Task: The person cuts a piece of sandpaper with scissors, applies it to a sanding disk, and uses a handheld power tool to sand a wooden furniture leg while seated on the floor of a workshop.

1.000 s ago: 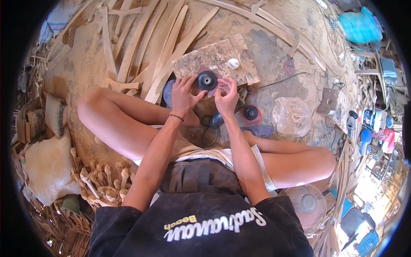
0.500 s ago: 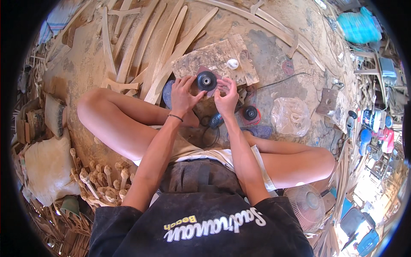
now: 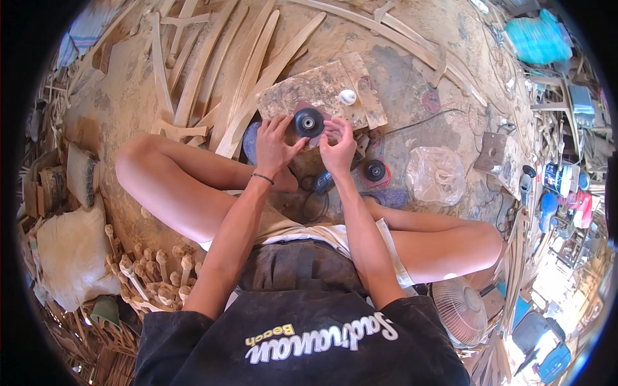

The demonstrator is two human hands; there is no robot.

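Observation:
A round black backing pad (image 3: 309, 121) with a metal hub at its centre lies over a reddish-brown sheet of sandpaper (image 3: 302, 104), at the near edge of a worn board (image 3: 290, 95). My left hand (image 3: 274, 147) grips the pad's left side, fingers along the rim and thumb at its lower edge. On the other side, my right hand (image 3: 337, 143) has its fingers curled and its thumb close to them, at the paper's edge beside the pad. Part of the sandpaper is hidden under the pad and fingers. A small white ball-like thing (image 3: 347, 97) sits on the board.
A blue-and-black power tool (image 3: 324, 182) and another black disc (image 3: 374, 170) lie between my legs. Rightward is a clear plastic bag (image 3: 436, 175). Long curved wood pieces (image 3: 257, 58) spread beyond the board. Carved wooden pieces (image 3: 164, 270) stand at left; a fan (image 3: 460, 310) is at lower right.
The view has shifted very slightly. Both hands keep their places around the pad, and my right fingers have curled a little closer along the paper's edge.

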